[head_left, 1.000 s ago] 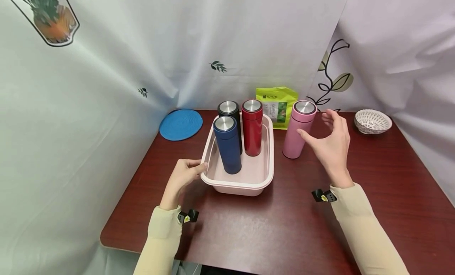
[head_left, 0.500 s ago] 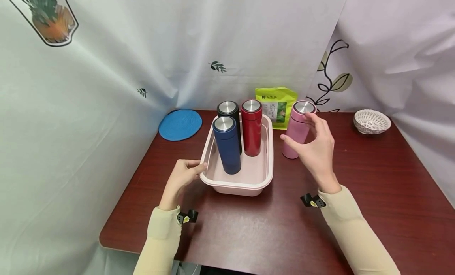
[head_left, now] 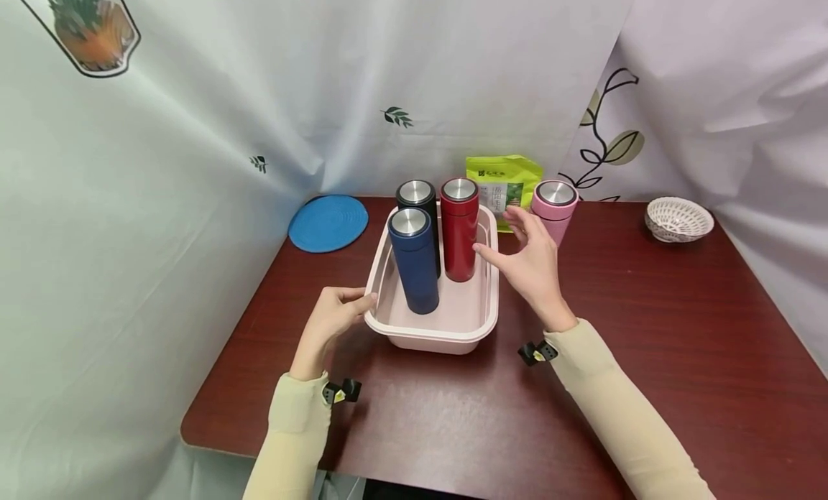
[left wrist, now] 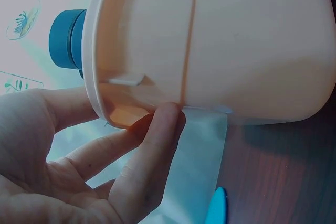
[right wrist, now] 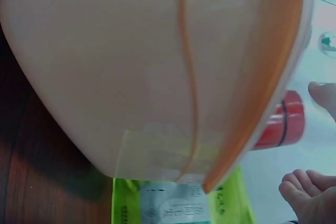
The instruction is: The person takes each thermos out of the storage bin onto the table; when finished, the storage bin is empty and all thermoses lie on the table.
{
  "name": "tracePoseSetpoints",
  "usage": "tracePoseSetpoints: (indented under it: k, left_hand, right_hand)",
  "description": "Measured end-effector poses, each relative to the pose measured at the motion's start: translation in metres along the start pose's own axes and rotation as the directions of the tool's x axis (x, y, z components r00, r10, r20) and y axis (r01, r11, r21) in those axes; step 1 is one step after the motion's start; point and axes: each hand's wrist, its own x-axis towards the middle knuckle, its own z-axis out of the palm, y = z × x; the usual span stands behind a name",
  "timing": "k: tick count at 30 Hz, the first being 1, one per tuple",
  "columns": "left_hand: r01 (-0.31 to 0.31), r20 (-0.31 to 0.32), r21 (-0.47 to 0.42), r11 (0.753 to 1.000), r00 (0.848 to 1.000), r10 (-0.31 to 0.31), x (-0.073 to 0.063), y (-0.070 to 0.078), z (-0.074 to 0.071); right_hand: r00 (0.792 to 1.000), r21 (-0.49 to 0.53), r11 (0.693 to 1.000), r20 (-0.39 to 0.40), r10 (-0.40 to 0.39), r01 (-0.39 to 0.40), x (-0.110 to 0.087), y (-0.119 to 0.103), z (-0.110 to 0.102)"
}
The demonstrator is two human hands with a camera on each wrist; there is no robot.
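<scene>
Right hand (head_left: pixel 533 266): I see it has swung left past the pink vacuum flask (head_left: pixel 555 211) to the tub's right rim, fingers spread, grasping nothing.
Red vacuum flask (head_left: pixel 459 230): upright inside the tub, just beside my right thumb; I judge it the thing being reached for, with no hold taken.
Left hand (head_left: pixel 333 320): unmoved, I keep the pale pink tub (head_left: pixel 436 336) pinched by its left rim, which should steady it.
Blue vacuum flask (head_left: pixel 415 266), black vacuum flask (head_left: pixel 416 192): both standing in the tub, unshifted.
Pink flask: outside the tub, right of it, untouched.
</scene>
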Motion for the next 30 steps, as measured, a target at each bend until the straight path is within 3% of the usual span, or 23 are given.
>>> tracePoseSetpoints:
  k: [18, 25, 30]
  left_hand:
    - [-0.001, 0.001, -0.008, 1.000, 1.000, 0.001, 0.001, 0.004, 0.001]
    - [0.014, -0.005, -0.015, 1.000, 1.000, -0.014, 0.000, 0.002, 0.001]
    - [0.020, -0.013, -0.009, 1.000, 1.000, -0.020, -0.001, 0.001, 0.001]
  right_hand:
    - [0.979, -0.056, 0.995, 0.180, 0.093, -0.084, 0.035, 0.018, 0.030]
    - [0.952, 0.024, 0.988, 0.273, 0.141, -0.153, 0.037, 0.022, 0.042]
    - [0.952, -0.053, 0.993, 0.281, 0.117, -0.106, 0.038, 0.022, 0.048]
